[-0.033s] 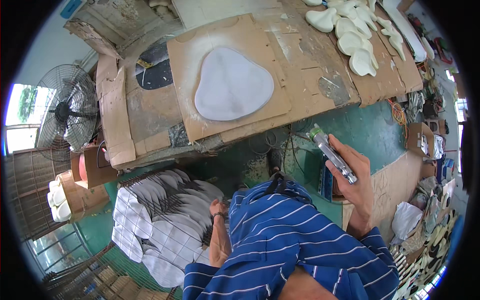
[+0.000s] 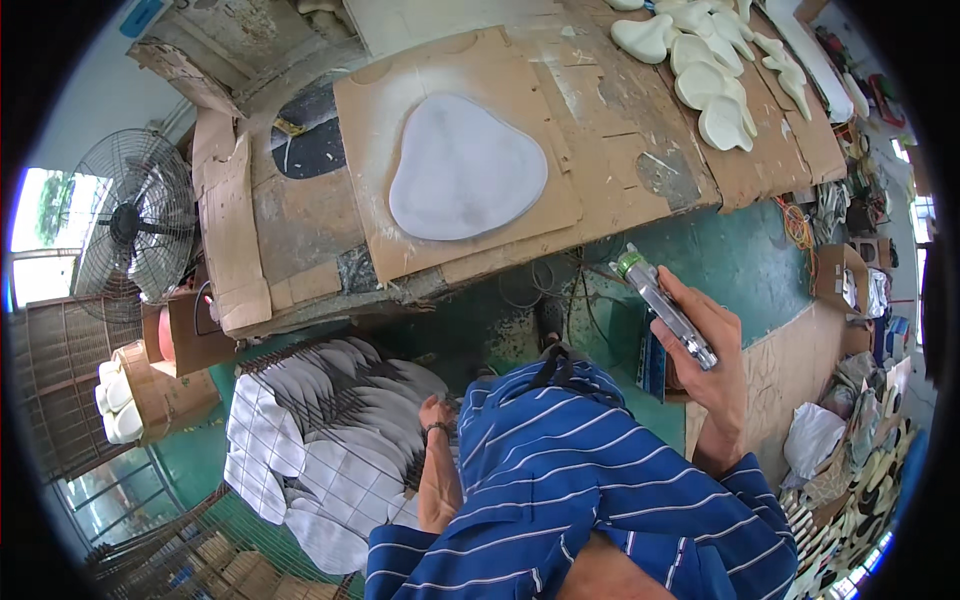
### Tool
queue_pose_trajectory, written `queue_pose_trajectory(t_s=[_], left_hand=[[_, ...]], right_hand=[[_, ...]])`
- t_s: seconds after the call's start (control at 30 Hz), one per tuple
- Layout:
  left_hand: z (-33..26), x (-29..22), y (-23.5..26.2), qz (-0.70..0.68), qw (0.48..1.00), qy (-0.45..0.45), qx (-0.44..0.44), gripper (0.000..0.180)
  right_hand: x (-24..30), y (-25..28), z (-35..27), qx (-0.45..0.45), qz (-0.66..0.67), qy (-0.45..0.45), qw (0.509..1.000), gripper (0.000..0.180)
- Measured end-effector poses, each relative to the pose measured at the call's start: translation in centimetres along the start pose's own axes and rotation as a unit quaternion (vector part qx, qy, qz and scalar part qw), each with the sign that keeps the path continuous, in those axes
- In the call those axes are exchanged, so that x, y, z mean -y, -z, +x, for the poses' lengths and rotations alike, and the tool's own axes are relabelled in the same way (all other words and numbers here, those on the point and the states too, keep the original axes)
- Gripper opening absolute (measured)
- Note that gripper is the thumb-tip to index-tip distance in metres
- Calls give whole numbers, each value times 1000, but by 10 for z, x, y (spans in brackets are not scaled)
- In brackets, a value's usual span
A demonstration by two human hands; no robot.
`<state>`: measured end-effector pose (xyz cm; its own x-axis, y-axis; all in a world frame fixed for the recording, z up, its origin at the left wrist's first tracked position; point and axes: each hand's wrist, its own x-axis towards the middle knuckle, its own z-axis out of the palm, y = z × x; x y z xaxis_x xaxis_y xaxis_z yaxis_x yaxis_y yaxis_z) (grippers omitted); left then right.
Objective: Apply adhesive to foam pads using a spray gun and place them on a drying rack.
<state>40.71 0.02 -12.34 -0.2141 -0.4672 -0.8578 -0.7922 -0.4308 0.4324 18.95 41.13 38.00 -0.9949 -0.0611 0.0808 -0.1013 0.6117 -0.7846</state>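
My right hand (image 2: 718, 345) is wrapped round a silver spray gun (image 2: 663, 306) with a green ring near its nozzle, in front of the workbench. Low on the left, my left hand (image 2: 436, 413) has its fingers curled at the edge of a wire rack (image 2: 300, 400) packed with thin, pale grey rounded pieces (image 2: 345, 475). What those fingers hold, if anything, is hidden. On the bench, a flat rounded-triangular pad (image 2: 465, 170), whitish with a darker grey smudge along its middle, lies on a square cardboard sheet (image 2: 365, 110). Neither hand touches this pad.
Cardboard covers the workbench (image 2: 625, 170). Several cream moulded seat-shaped pieces (image 2: 725, 120) lie at its far right. A caged fan (image 2: 128, 220) stands at the left, above a box of cream pieces (image 2: 170, 400). Hoses (image 2: 580, 290) hang below the bench edge. Boxes and bags (image 2: 812, 440) crowd the right side.
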Motion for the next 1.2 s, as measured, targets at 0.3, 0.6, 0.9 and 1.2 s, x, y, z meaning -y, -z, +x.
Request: queue_pose_trajectory(t_s=[0.3,0.6,0.9,1.2], left_hand=[[3,-28,-18,31,996,-79,18,40],[0,-5,-18,58,996,-62,19,41],[-2,-37,-40,37,994,-83,54,36],[-8,-229,-191,4,886,-463,6,32]], right_hand=[[8,9,-11,32,-28,2,999,53],[4,17,-20,91,-19,29,995,66],[-5,12,-27,12,-77,-17,997,67],[-2,10,-33,110,58,-10,992,70]])
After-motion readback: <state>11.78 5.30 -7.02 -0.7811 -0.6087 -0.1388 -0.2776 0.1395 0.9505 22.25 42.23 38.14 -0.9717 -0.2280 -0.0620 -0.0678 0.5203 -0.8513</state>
